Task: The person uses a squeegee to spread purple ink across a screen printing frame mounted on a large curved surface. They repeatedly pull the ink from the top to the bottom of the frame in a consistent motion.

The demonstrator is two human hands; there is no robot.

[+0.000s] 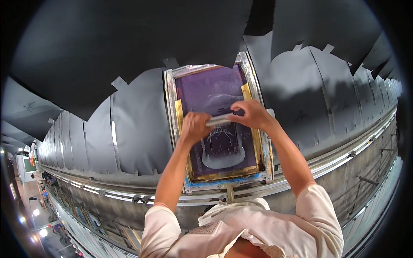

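Note:
A screen-printing frame [171, 84] with metal sides and purple mesh [204, 84] lies in front of me. Yellow-brown tape runs along the lower part of its inner edges, with blue along the near edge. Across the mesh sits a pale squeegee [218, 121], its blade mostly hidden. My left hand [195, 126] is wrapped round the squeegee's left end. At the other end, my right hand [251, 114] grips it between thumb and fingers. On the near side of the squeegee, a whitish curved outline with fine radiating lines [221, 136] shows on the mesh.
Black sheet pieces [140, 133] lie in a long row on both sides of the frame. More large black sheets [129, 34] lie beyond it. A metal rail [318, 173] runs along the table's near edge. Lights and shelving appear at the far left.

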